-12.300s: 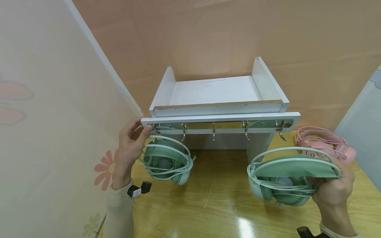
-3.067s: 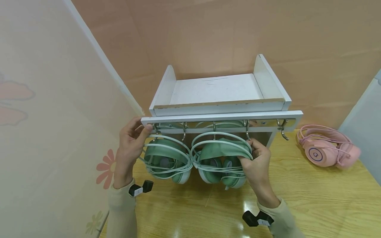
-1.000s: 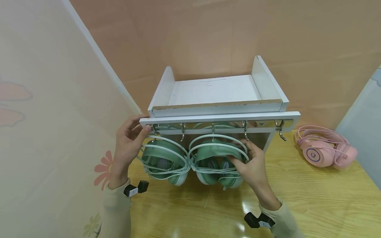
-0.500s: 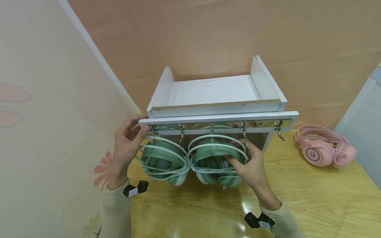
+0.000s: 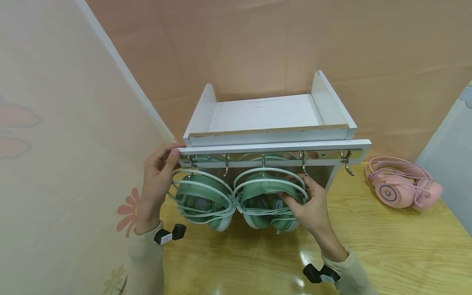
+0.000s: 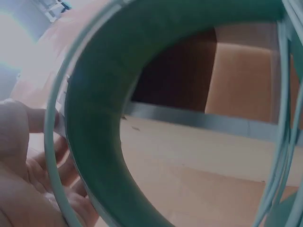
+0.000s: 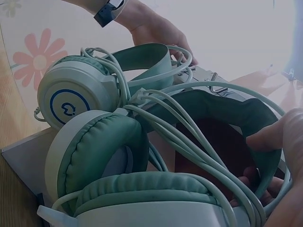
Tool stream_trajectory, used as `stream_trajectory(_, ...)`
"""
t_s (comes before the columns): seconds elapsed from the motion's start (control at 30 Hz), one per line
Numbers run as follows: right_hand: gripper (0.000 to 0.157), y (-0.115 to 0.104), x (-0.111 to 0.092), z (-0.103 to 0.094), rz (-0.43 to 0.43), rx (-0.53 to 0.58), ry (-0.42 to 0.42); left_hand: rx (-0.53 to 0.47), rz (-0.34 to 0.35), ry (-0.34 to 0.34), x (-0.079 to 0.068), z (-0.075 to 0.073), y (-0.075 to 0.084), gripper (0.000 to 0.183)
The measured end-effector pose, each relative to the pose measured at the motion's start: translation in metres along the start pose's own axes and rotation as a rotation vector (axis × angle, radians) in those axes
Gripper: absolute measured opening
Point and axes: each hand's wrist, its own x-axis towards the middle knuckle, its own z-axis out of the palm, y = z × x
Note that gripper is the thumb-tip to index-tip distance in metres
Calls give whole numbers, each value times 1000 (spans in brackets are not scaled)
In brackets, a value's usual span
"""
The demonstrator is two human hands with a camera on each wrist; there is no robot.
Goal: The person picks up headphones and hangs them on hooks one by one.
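Note:
A white shelf with a hook rail along its front stands on the table. My left hand holds the rail's left end, thumb at the end and fingers partly hidden behind it. From the leftmost hook hangs one green pair of headphones, its cable looped round it. At the middle hook is a second pair of green headphones, side by side with the first. My right hand pinches the right side of its headband; the right wrist view shows the thumb against the inner band.
Pink headphones lie on the wooden table at the right. Two bare metal hooks show on the rail's right part. A pale flowered panel rises close on the left, and a brown backdrop stands behind the shelf.
Since the earliest frame, my right hand has brought the second green headphones leftward to the middle hook. Just now my left thumb has shifted from the rail's front to its end.

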Motion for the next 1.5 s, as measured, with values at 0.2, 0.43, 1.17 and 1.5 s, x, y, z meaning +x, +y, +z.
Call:
stream_trajectory(0.2, 32, 2, 0, 0, -4, -10, 4, 47, -89, 58, 1, 3, 3, 24)
stream_trajectory(0.43, 34, 2, 1, -1, -29, 46, -13, 29, -107, 83, 3, 4, 2, 19)
stream_trajectory(1.17, 50, 4, 4, -7, -54, 212, -85, -53, -72, 50, 4, 2, 1, 26)
stream_trajectory(1.5, 49, 1, 3, -9, -97, 272, -72, -40, -96, 73, 5, 4, 3, 25)
